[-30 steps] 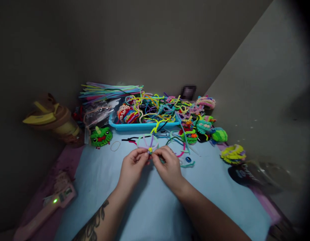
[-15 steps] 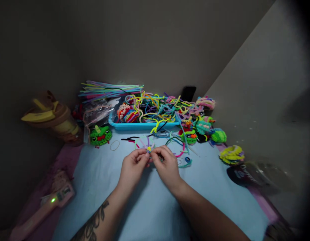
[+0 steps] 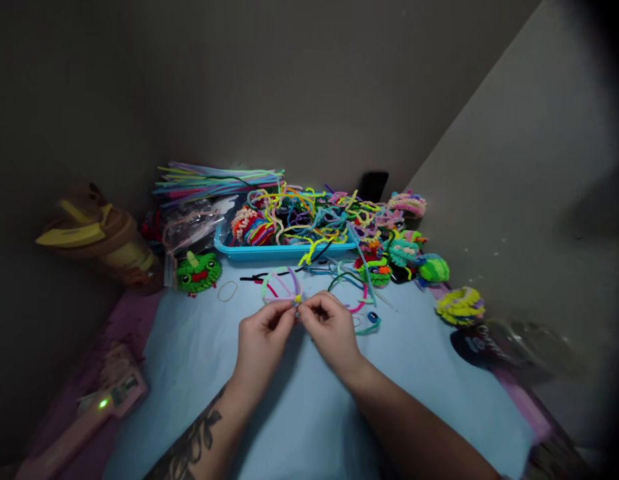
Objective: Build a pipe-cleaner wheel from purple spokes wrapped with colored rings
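Observation:
Over the middle of the light blue table cover [image 3: 209, 353], both my hands meet at a small pipe-cleaner piece [image 3: 289, 287]. Its lilac, mint and pink strands fan out into loops from a yellow knot. My left hand [image 3: 267, 330] pinches it from the left, close below the knot. From the right, my right hand [image 3: 329, 327] pinches it at the knot, fingertips nearly touching the left ones. My fingers hide the lower part of the piece. Right of my hands lie a bent pink and green pipe cleaner [image 3: 362, 297] and a blue bead-like item [image 3: 373, 317].
Behind stands a blue tray [image 3: 289, 253] heaped with pipe cleaners; a straight bundle [image 3: 219, 180] lies behind its left side. A green figure [image 3: 199, 272] and a brown cup [image 3: 124, 247] are left, fuzzy balls [image 3: 459, 307] and a dark cap [image 3: 474, 347] right.
The piece has turned slightly, so its loops now spread more to the upper left of my fingers. Both hands keep their pinch. The whole view has shifted a little.

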Available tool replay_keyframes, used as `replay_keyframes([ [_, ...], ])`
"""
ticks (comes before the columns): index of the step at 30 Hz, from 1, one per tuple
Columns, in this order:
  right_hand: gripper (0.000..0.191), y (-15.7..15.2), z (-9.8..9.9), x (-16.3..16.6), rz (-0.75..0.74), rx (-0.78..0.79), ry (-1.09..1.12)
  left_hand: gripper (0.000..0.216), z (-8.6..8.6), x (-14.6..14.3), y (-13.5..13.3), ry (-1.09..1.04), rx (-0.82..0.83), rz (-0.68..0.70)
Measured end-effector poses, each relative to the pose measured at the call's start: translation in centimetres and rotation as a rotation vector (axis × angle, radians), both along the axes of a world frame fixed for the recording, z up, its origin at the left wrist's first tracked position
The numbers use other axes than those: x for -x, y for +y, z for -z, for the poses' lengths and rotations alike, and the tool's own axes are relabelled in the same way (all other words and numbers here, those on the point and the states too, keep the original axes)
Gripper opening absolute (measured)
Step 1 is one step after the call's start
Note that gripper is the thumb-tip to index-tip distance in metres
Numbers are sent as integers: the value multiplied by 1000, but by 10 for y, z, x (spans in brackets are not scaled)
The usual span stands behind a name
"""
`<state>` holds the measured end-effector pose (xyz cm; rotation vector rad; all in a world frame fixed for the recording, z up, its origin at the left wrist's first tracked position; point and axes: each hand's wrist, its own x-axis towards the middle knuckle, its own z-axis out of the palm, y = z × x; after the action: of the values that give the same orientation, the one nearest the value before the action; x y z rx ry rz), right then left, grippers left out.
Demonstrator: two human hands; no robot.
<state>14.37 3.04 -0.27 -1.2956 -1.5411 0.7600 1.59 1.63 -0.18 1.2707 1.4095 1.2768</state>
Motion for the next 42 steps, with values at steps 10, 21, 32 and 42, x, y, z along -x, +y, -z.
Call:
replay_keyframes([
  [10,14,3,1,1,-135,310,298,19,14,11,0,553,-436,88],
  [21,20,2,-4,1,-172,402,416,16,13,9,-1,578,-488,47],
  [32,20,5,-1,0,-203,498,554,17,6,5,1,341,-207,13],
  [42,25,5,-4,-2,-278,660,721,16,7,6,1,348,-212,29],
])
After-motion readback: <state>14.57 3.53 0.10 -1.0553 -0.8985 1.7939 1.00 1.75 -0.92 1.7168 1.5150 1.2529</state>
